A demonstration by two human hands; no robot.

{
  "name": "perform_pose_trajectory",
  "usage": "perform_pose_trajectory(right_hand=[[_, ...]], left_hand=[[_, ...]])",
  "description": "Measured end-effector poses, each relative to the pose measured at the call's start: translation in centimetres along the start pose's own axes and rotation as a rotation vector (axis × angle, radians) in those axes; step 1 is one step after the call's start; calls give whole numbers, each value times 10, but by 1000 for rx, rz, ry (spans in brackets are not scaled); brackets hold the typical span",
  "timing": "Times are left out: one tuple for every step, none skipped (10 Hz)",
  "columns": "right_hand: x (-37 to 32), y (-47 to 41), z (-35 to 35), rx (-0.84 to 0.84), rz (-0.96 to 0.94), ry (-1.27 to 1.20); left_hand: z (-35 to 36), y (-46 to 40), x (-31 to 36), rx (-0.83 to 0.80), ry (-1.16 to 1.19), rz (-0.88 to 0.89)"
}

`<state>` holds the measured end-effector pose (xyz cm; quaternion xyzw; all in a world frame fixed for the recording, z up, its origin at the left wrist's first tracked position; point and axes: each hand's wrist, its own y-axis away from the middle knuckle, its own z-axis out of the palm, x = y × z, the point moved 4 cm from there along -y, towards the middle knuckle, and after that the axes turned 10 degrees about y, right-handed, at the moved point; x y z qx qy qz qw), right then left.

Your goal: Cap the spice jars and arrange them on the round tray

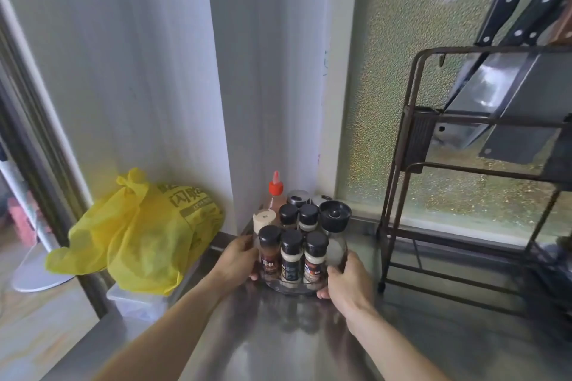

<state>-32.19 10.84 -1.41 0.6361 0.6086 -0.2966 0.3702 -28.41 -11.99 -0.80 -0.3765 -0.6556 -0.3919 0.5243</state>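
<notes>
1. Head view: both hands grip the round tray (288, 287), a clear one resting on the steel worktop (278, 334) close to the corner where the wall meets the frosted window.
2. Left hand (240, 260) is curled around the tray's left edge, fingers wrapped at its side, touching the nearest jar's base.
3. Right hand (348, 280) is closed over the tray's right edge, thumb up against the tall glass bottle (335, 226) with the wide black cap.
4. Spice jars (291, 254) stand upright on the tray: three in the front row and two behind, each with a black cap on. A beige-capped jar (264, 219), a red-nozzled bottle (275, 195) and two silver-topped containers (298, 197) fill the back.
5. Progress, as I judge it: capping looks finished, since no open jar or loose cap shows, and everything visible is already on the tray. What seems left is only settling the loaded tray into its place by the corner and letting go.
6. Off to the sides, well apart from the tray: a yellow bag (139, 232) on the left, a knife rack (483, 164) on the right.
</notes>
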Motion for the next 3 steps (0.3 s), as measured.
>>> perform_pose_trajectory(right_hand=[[-3,4,-4,-50,32,-1],[-1,18,-11,-98,35,-38],[-3,41,-35,-62,-70,149]], left_hand=[[-1,5,1,8,-44,5],[1,29,11,91,-125,39],[-3,62,32,280,-393,200]])
